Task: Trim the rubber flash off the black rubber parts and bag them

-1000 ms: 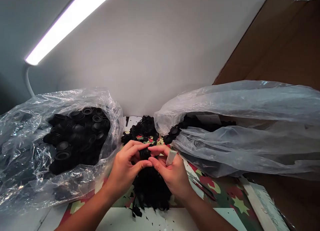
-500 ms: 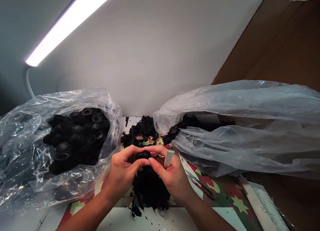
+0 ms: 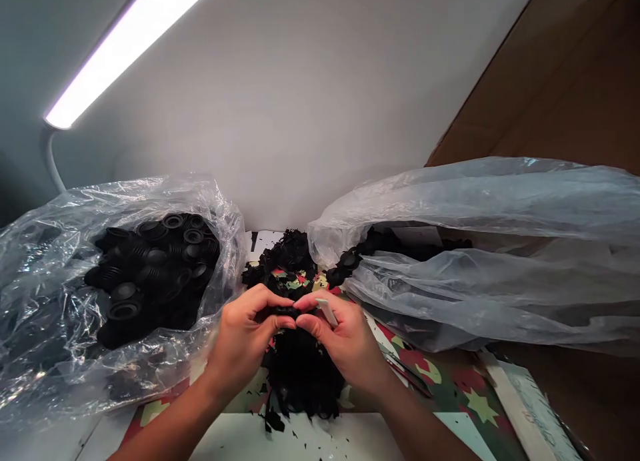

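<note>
My left hand (image 3: 243, 338) and my right hand (image 3: 347, 334) meet over the middle of the table. Between their fingertips is a small black rubber piece (image 3: 287, 311), mostly covered by the fingers. A pale, flat strip (image 3: 327, 312) also sits in my right hand and sticks up past the index finger; its other end is hidden. Beneath both hands lies a heap of black rubber scraps (image 3: 305, 381). To the right of my right hand is a thin dark-red and metal tool (image 3: 410, 376), partly hidden by the wrist.
On the left, a clear plastic bag (image 3: 45, 301) holds many ribbed black rubber pieces (image 3: 125, 291). Another plastic bag (image 3: 450, 188) lies open on the right, with black pieces (image 3: 345, 264) at its mouth. Behind it rises a cardboard box (image 3: 550, 81). A lit lamp (image 3: 130, 48) hangs upper left.
My fingertips have drawn closer together around the black piece, which now shows less. The pale strip in my right hand has tilted to the left.
</note>
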Demonstrator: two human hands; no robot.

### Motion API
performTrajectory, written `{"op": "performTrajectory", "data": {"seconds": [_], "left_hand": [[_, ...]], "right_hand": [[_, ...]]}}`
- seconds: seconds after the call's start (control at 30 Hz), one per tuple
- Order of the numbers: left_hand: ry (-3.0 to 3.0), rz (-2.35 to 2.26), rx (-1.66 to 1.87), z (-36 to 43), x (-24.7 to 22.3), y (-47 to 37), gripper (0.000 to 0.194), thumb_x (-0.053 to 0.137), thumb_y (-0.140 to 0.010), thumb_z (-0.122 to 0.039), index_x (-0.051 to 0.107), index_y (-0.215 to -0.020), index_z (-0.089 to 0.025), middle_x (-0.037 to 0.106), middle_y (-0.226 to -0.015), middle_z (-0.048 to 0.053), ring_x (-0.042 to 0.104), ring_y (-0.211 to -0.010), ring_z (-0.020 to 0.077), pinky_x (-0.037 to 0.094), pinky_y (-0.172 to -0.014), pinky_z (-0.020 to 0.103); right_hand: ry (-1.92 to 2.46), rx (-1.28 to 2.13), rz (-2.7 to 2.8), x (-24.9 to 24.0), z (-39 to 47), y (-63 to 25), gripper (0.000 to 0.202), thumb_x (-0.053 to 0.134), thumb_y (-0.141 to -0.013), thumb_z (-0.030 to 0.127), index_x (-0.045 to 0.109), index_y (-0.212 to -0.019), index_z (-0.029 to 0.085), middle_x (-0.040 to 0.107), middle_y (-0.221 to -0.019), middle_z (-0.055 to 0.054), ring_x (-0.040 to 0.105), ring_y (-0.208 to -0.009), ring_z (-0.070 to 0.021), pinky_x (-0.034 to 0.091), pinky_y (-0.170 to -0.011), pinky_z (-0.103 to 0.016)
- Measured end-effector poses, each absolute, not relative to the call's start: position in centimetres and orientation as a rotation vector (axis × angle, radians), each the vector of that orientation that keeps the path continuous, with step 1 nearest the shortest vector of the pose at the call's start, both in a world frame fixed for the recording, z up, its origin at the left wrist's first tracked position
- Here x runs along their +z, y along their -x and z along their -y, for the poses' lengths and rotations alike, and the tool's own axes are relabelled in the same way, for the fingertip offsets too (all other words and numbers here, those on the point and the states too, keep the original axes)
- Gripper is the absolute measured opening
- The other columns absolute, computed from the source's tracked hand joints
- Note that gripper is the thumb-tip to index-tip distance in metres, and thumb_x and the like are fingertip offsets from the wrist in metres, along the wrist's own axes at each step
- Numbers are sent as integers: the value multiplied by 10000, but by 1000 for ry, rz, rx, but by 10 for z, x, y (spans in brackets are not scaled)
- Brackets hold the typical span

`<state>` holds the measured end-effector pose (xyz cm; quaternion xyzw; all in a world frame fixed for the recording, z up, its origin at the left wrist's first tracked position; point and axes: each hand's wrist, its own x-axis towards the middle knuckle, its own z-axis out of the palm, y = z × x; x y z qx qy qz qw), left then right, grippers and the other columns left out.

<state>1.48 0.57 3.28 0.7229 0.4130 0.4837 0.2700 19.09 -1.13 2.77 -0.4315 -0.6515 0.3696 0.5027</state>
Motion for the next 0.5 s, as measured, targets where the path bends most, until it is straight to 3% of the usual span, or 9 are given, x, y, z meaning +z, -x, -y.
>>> {"op": "performTrajectory", "data": {"seconds": [0.2, 0.37, 0.5], "left_hand": [[-2197, -1118, 1257, -2, 33, -24, 180, 733, -781, -26, 723, -758, -205, 682, -656, -52, 608, -559, 105, 469, -541, 198], [-2427, -1003, 1406, -2, 26, -32, 85, 647, -906, -110, 692, -908, -182, 680, -757, -6, 650, -625, 110, 548, -582, 195], [-2635, -737, 1585, 4, 24, -31, 187, 540, -959, -75, 687, -1029, -167, 725, -934, 78, 710, -787, 144, 604, -687, 230]], "right_hand": [[1088, 512, 1706, 24, 9, -192, 201, 483, -831, 83, 566, -703, 213, 582, -696, 10, 528, -655, -153, 349, -591, -260], [1187, 718, 1609, 22, 2, -196, 140, 523, -816, 157, 528, -693, 223, 553, -680, 20, 498, -652, -164, 368, -608, -263], [1152, 776, 1560, 19, -7, -202, 166, 527, -869, 264, 525, -708, 225, 562, -725, 3, 509, -683, -170, 389, -623, -270]]}}
